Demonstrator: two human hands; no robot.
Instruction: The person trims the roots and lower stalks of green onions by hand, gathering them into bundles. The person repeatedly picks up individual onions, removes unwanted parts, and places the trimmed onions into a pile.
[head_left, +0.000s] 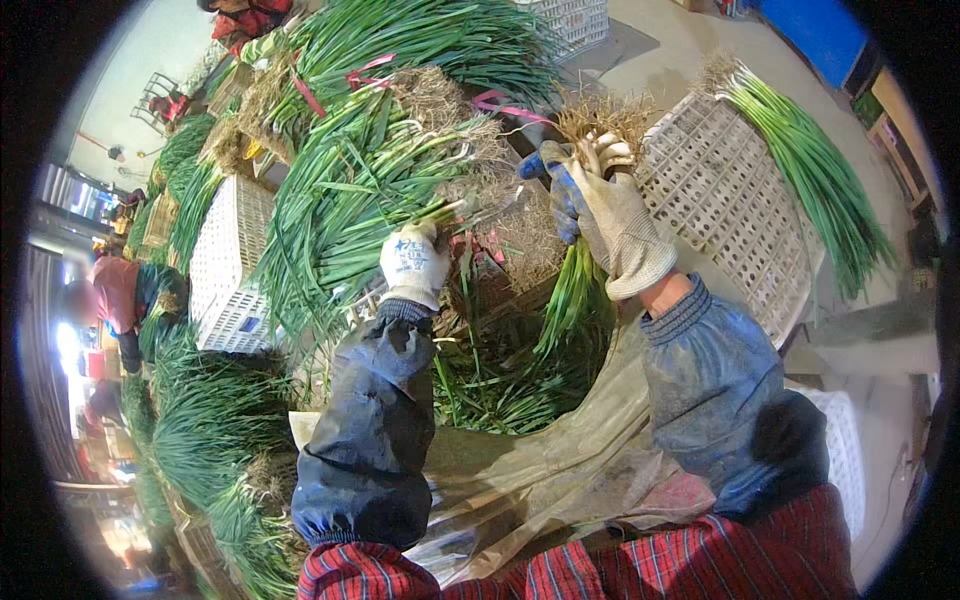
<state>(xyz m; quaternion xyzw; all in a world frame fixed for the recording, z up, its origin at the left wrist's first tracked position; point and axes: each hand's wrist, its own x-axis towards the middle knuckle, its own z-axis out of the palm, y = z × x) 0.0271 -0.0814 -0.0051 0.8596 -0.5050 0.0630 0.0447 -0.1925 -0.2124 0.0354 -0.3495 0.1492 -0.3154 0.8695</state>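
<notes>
My right hand (607, 210), in a dirty cream and blue work glove, grips a bunch of green onions (574, 285) near the white stem ends. Its brown roots point away from me and its leaves hang down. My left hand (415, 259), in a white printed glove, reaches the stems at the near edge of a heap of green onions (352, 187); its fingertips are partly hidden, so its grip is unclear. Between my hands lies a mass of tangled roots and dirt (525, 232). Cut or loose leaves (510, 397) lie below.
On the right, an upturned white plastic crate (720, 180) bears a bundle of green onions (810, 172). Another white crate (232, 255) stands left. More onion piles (217, 412) fill the left side, where a person (127, 292) bends. A plastic sheet (555, 472) covers my lap.
</notes>
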